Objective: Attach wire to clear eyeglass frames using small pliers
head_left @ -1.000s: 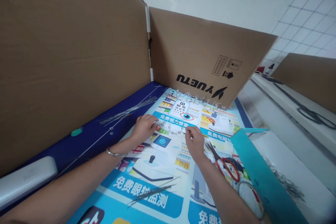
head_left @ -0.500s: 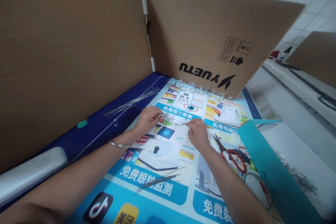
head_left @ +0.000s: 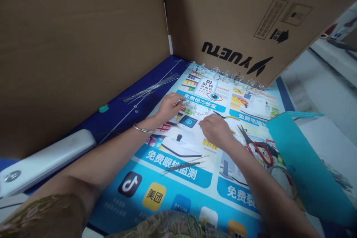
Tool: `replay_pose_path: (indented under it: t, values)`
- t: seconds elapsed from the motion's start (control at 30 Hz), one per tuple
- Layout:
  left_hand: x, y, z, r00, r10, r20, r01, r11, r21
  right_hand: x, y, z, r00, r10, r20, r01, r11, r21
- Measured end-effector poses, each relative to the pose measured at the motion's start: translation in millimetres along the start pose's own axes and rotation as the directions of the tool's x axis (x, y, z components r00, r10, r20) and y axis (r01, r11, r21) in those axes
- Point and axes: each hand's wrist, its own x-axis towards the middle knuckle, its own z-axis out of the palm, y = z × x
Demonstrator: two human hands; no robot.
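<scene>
My left hand (head_left: 170,107) rests on the poster, its fingertips at the end of a thin beaded chain (head_left: 196,111) of small glittering links. My right hand (head_left: 214,131) lies a little lower and to the right, fingers curled and pointing left, just off the chain. Whatever its fingers may hold is hidden. Red-handled scissors (head_left: 259,152) lie on the printed poster (head_left: 178,180) to the right of that hand. A small bundle of thin wires (head_left: 181,167) lies below my hands. A ragged line of clear glittering bits (head_left: 225,75) runs along the poster's far edge.
Tall cardboard panels (head_left: 83,44) stand at the left and far side. A bundle of long wires (head_left: 152,88) lies on the dark blue surface (head_left: 117,119) at the left. A teal folder (head_left: 301,163) leans at the right. A white bar (head_left: 47,158) lies under my left arm.
The view has moved closer and tilted down, bringing my patterned sleeves into sight. My right hand has moved off the chain toward the lower right. My left hand stays at the chain's end.
</scene>
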Motion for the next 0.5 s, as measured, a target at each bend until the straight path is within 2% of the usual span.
replay_pose_path:
  t: [0.1, 0.23, 0.37, 0.5]
  values:
    - [0, -1, -0.9, 1.0, -0.019, 0.003, 0.019, 1.0, -0.009, 1, -24, -17, 0.965, -0.132, 0.224, 0.12, 0.99, 0.07]
    - [1, -1, -2.7, 0.999, -0.046, 0.012, 0.046, 0.999, -0.016, -2, -48, -31, 0.91, -0.105, 0.401, 0.109, 0.994, 0.012]
    - [2, 0, -4.0, 0.994, -0.099, -0.035, 0.098, 0.994, -0.051, -6, -62, -35, 0.876, -0.055, 0.48, 0.089, 0.995, -0.048]
    - [3, -1, -6.5, 0.975, -0.186, -0.122, 0.176, 0.981, -0.087, -10, -75, -28, 0.876, -0.054, 0.478, 0.11, 0.99, -0.091]
